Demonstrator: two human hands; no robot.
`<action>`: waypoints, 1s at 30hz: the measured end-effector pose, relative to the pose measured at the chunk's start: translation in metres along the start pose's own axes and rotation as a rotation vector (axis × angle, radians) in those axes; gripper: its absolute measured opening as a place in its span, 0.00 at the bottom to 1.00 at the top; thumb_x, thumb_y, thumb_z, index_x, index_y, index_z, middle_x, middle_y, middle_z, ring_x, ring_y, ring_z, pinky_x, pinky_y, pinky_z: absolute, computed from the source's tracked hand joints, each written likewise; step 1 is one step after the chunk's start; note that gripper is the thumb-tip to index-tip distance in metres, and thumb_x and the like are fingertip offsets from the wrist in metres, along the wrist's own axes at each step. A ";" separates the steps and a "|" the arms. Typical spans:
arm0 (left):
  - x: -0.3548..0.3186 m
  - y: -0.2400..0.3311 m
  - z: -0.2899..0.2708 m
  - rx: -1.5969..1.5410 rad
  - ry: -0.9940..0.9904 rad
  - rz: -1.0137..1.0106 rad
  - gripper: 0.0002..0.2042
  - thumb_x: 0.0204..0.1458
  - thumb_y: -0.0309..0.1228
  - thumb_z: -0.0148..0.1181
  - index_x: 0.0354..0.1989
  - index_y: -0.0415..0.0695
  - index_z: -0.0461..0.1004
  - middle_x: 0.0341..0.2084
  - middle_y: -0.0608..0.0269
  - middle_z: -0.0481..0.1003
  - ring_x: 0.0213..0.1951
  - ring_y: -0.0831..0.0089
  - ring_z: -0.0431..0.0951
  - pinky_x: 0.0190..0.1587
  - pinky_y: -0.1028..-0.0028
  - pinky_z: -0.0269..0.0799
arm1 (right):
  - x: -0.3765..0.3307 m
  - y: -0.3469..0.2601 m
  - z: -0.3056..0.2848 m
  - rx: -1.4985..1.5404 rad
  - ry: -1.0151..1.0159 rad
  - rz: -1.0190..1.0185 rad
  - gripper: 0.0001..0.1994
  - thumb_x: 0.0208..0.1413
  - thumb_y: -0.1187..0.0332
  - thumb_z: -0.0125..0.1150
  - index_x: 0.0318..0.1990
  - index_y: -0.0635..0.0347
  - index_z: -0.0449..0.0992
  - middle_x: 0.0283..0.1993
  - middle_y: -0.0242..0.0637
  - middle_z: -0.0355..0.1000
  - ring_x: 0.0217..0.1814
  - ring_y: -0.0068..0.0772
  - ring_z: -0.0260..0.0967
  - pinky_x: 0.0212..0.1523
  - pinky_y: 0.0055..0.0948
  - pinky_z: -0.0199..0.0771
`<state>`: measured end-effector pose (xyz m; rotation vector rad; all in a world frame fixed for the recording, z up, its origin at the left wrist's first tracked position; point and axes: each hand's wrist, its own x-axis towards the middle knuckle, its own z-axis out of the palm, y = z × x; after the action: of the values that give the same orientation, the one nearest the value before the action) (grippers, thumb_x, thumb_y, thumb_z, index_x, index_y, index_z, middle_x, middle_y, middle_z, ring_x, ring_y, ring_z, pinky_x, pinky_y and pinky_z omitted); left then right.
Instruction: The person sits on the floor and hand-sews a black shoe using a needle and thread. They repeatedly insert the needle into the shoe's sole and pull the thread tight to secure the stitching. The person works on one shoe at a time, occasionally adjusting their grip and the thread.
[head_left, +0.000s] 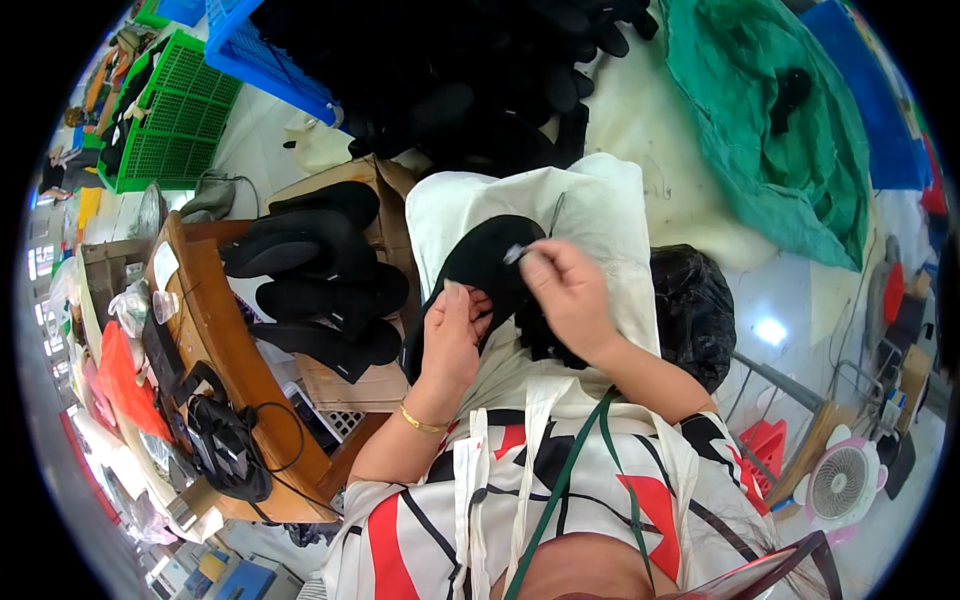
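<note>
A black cloth shoe (480, 262) is tilted in front of me above a cream cloth (612, 205) spread over my lap. My left hand (455, 325) grips it by its lower edge, fingers closed on the fabric. Near its upper right side my right hand (570, 298) is closed in a pinch. A small pale, shiny piece (515, 253) shows at those fingertips, too blurred to name. Just beneath the right hand lies more black material (545, 338), partly hidden by it.
To the left, several black shoes (325, 285) are piled beside a wooden table (240, 400) and a cardboard box (345, 385). A big black heap (470, 80) lies ahead, next to a blue crate (270, 70). At right are a black plastic bag (690, 310), green sheeting (770, 120) and a fan (840, 482).
</note>
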<state>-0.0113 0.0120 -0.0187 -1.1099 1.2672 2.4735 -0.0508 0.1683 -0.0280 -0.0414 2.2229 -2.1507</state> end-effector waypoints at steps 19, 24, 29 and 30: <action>0.007 -0.008 0.000 -0.090 -0.088 0.073 0.05 0.55 0.24 0.66 0.39 0.41 0.80 0.36 0.65 0.81 0.36 0.79 0.80 0.40 0.79 0.75 | -0.001 -0.022 -0.016 -0.137 -0.377 0.326 0.06 0.63 0.70 0.58 0.44 0.61 0.76 0.26 0.29 0.71 0.25 0.15 0.67 0.26 0.21 0.68; 0.009 -0.011 0.000 -0.089 -0.055 0.095 0.06 0.54 0.23 0.67 0.40 0.40 0.81 0.37 0.64 0.81 0.38 0.78 0.80 0.45 0.79 0.74 | -0.001 -0.017 -0.013 -0.246 -0.355 0.189 0.06 0.60 0.72 0.58 0.42 0.62 0.76 0.23 0.30 0.70 0.22 0.16 0.63 0.25 0.22 0.65; 0.008 -0.010 0.000 -0.078 -0.044 0.085 0.07 0.54 0.22 0.66 0.41 0.40 0.80 0.38 0.64 0.81 0.39 0.78 0.80 0.46 0.78 0.74 | -0.001 -0.015 -0.013 -0.258 -0.359 0.132 0.06 0.59 0.74 0.58 0.42 0.63 0.76 0.23 0.32 0.71 0.22 0.17 0.63 0.25 0.23 0.64; 0.008 -0.010 0.000 -0.076 -0.044 0.086 0.07 0.54 0.22 0.66 0.41 0.40 0.80 0.38 0.64 0.81 0.39 0.78 0.80 0.46 0.78 0.74 | 0.000 -0.015 -0.013 -0.259 -0.358 0.128 0.06 0.58 0.74 0.58 0.42 0.63 0.76 0.23 0.33 0.71 0.22 0.17 0.63 0.25 0.23 0.64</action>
<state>-0.0130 0.0167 -0.0304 -1.0318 1.2439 2.6135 -0.0513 0.1811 -0.0127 -0.2640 2.2028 -1.6295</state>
